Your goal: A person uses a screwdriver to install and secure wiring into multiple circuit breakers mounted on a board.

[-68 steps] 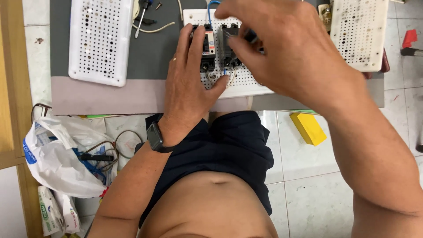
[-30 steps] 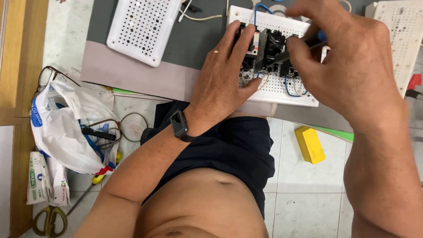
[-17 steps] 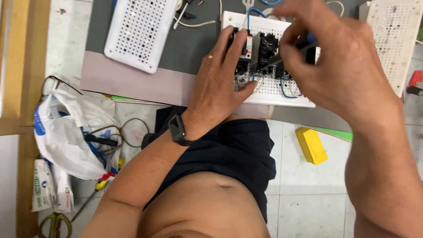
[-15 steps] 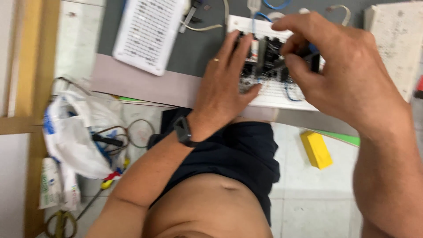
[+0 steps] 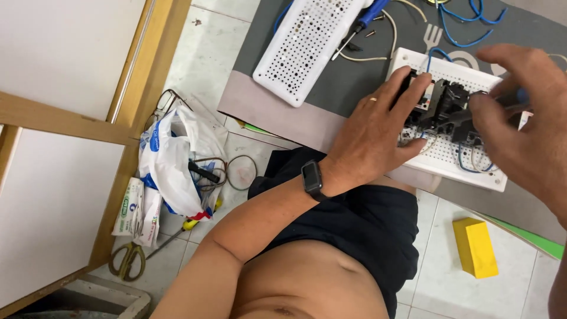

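A white perforated board (image 5: pixel 449 159) lies on a grey mat (image 5: pixel 348 88), carrying black switch-like components (image 5: pixel 450 106) and short blue and white wires. My left hand (image 5: pixel 372 133), with a ring and a black wristwatch, lies flat on the board's left end. Its fingertips rest on the leftmost black component and its thumb is along the board's near side. My right hand (image 5: pixel 522 127) hovers over the board's right end, fingers pinched at the black components. A bit of blue handle (image 5: pixel 522 94) shows between its fingers; the rest of that tool is hidden.
A second white perforated board (image 5: pixel 307 44), a blue-handled screwdriver (image 5: pixel 369 15) and loose blue wires (image 5: pixel 466 23) lie farther back on the mat. On the tiled floor are a yellow block (image 5: pixel 475 248), a white plastic bag (image 5: pixel 171 159) with tools, scissors (image 5: pixel 127 260) and a wooden frame (image 5: pixel 147 71).
The view has swung left, so the board now sits at the right. My right hand has shifted toward the board's right end; my left hand stays pressed on the board.
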